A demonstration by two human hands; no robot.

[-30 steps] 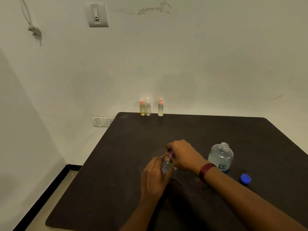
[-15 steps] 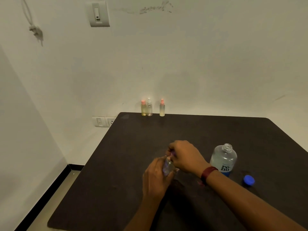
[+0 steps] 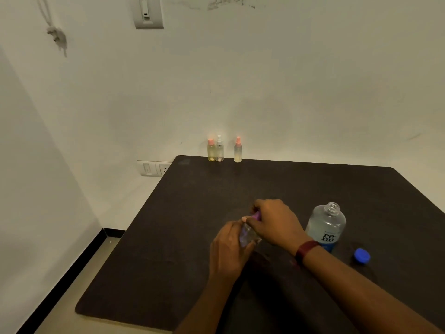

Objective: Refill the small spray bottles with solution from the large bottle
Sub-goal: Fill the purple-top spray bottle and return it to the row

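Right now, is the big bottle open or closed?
Open. The big bottle has a bare neck; the blue cap lies beside it.

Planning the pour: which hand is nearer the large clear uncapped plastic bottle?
Right. The right hand is just left of the large clear plastic bottle, pinching the purple top of a small clear spray bottle; the left hand is farther left, gripping that bottle's body.

Clear small spray bottle (image 3: 248, 235) with purple top held mid-table; uncapped large bottle (image 3: 327, 226) upright right.
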